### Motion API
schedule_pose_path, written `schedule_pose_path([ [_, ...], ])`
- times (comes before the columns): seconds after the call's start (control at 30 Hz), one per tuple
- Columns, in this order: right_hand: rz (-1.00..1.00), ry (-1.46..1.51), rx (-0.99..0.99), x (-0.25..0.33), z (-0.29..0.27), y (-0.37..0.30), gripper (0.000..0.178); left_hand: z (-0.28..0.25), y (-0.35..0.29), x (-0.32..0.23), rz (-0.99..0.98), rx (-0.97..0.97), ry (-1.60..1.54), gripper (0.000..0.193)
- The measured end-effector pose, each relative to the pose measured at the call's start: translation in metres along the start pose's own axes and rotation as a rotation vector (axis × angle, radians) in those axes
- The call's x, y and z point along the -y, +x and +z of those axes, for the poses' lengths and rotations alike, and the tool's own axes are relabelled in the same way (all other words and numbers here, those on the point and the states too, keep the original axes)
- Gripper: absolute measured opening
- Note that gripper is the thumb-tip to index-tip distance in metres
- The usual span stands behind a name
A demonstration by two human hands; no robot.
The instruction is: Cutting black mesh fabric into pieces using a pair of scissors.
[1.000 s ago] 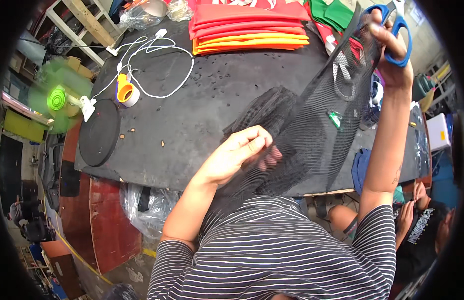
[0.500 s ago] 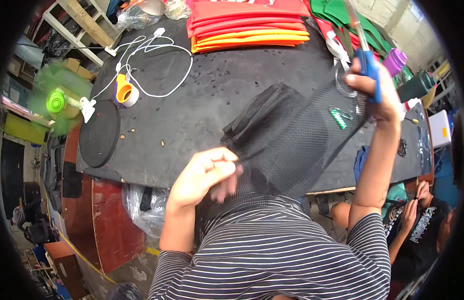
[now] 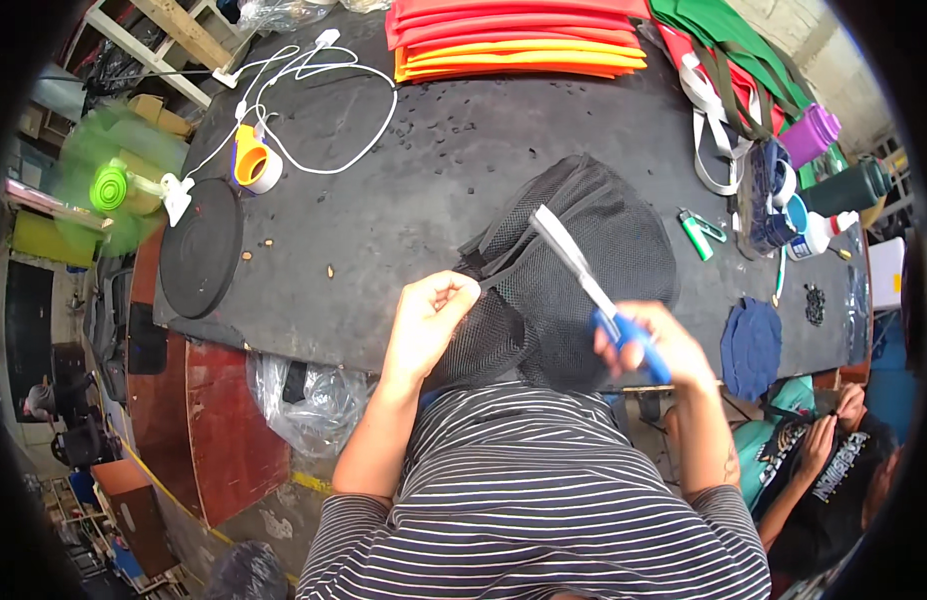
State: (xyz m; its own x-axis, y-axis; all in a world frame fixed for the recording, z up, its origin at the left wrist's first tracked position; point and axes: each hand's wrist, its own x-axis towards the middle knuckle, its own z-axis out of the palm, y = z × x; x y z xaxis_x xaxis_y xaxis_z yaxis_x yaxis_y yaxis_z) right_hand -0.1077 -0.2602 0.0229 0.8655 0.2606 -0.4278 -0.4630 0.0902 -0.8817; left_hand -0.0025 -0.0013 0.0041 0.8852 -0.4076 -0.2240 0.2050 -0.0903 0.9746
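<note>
A piece of black mesh fabric (image 3: 623, 240) lies bunched at the near edge of the table and hangs over toward my striped shirt. My left hand (image 3: 420, 325) pinches a narrow strip at its edge between thumb and fingers. In my right hand (image 3: 673, 345) is a pair of scissors (image 3: 568, 250) with blue handles, slightly blurred by motion. The blades look closed and point up and left over the mesh; whether they touch it I cannot tell.
Folded red and orange fabric (image 3: 518, 45) is stacked at the back. At right are a green lighter (image 3: 695, 236), a white bottle (image 3: 818, 236) and a navy cloth (image 3: 751, 346). Left are a tape roll (image 3: 258, 167), white cable and green fan (image 3: 110, 186). Another person sits lower right.
My right hand has come down and left with the scissors, from beside the back right to over the mesh. The mesh, stretched up to the right before, now lies slack. My left hand still pinches it.
</note>
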Motion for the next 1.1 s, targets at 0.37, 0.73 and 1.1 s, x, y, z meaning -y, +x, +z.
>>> schedule_pose_path([
  [0.37,0.107,0.302,0.203,-0.028,0.05,-0.004,0.017,0.003,-0.003,-0.004,-0.09,-0.01,-0.236,0.011],
  [0.73,0.07,0.281,0.188,-0.025,0.052,-0.003,0.044,0.001,-0.005,-0.001,-0.065,-0.036,-0.235,0.01],
  [1.1,-0.024,0.301,0.128,-0.023,0.07,0.009,0.02,0.004,-0.008,-0.003,-0.047,-0.042,-0.274,0.01],
])
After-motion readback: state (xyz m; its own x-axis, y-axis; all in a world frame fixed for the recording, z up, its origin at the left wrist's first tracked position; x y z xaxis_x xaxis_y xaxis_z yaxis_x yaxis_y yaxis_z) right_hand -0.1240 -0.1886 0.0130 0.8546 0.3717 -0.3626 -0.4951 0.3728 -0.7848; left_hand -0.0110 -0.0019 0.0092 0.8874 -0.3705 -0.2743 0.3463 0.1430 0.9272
